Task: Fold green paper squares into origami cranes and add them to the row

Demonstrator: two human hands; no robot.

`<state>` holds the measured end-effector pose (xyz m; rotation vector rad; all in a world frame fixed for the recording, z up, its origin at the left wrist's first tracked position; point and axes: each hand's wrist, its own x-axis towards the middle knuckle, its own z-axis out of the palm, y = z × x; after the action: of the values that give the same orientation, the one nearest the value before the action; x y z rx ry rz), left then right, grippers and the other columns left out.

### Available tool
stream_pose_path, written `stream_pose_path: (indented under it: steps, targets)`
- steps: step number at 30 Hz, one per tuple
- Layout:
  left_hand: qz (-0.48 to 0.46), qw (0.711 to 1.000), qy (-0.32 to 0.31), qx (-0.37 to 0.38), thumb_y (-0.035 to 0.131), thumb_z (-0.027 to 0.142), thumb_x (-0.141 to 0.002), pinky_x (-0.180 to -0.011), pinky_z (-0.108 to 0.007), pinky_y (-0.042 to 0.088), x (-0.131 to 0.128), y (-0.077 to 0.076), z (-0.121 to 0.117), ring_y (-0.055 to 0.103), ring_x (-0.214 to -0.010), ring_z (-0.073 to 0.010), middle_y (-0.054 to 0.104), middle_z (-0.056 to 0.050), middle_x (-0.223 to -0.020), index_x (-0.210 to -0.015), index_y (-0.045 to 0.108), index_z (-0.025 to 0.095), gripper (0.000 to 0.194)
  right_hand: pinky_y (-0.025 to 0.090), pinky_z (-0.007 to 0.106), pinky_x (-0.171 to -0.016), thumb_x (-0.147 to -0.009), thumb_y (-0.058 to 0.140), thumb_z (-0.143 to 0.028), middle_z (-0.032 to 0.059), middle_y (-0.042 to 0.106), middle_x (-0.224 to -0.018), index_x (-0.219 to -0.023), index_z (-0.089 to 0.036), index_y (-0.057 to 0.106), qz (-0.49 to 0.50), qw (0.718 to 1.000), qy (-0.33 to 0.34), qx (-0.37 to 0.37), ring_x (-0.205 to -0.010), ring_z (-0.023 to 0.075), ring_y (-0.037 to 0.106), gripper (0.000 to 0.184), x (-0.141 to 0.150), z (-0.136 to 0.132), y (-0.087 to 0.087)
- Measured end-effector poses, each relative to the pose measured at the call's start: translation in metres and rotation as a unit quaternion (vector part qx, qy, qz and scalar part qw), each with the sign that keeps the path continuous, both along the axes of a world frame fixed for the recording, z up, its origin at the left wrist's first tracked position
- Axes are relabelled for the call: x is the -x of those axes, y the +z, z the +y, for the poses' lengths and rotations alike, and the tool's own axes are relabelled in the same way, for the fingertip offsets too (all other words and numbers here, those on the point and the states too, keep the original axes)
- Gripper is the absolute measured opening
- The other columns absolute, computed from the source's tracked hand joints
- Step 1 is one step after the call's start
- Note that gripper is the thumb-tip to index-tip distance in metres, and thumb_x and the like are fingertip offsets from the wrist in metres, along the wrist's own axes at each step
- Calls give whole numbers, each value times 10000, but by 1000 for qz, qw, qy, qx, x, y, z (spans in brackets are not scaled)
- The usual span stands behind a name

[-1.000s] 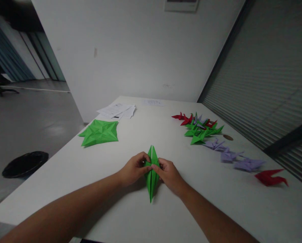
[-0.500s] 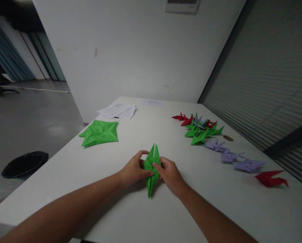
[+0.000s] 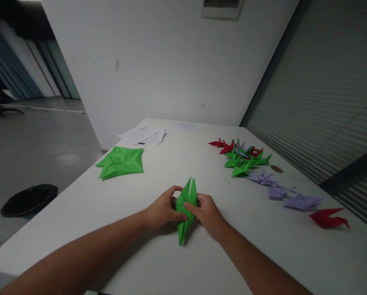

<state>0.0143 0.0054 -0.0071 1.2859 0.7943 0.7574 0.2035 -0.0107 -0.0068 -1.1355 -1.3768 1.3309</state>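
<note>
A long diamond of folded green origami paper (image 3: 187, 196) is held between my hands above the front middle of the table. Its far end splits into two points; the near end tapers to one narrow tip. My left hand (image 3: 163, 208) grips the left edge, thumb on top and fingers partly behind the paper. From the right, my right hand (image 3: 210, 215) pinches it, with the thumb lying across the upper face and the other fingers underneath, mostly hidden.
Creased green sheets (image 3: 122, 162) lie to the left, with printed papers (image 3: 143, 134) behind them. At right is a pile of folded cranes (image 3: 243, 159), then purple cranes (image 3: 302, 200) and a red crane (image 3: 327, 218). A black-lined bin (image 3: 30, 200) stands on the floor.
The green folded paper has tilted slightly and shifted a little toward me. My right thumb has slid a little left across its face. Both hands keep their hold.
</note>
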Motion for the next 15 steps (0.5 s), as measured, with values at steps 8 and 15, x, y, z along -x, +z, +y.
stream_pose_path:
  steps: [8,15]
  targets:
    - [46,999,-13,3,939,218,-587,-476,-176,370,2,0,2,517,-476,-88,600,98,-598,-1279,477,187,833,550,330,-681,-728,852,-489,91,774,-849,-921,-134,751,27,998,-52,-5,-723,224,694,417,0,3,3]
    - [43,999,-25,-10,935,195,-587,-516,-183,422,3,-2,-1,590,-540,-107,658,65,-668,-1228,469,209,793,525,308,-616,-727,859,-499,78,750,-807,-910,-131,740,39,994,-99,-20,-690,211,655,428,-3,6,1]
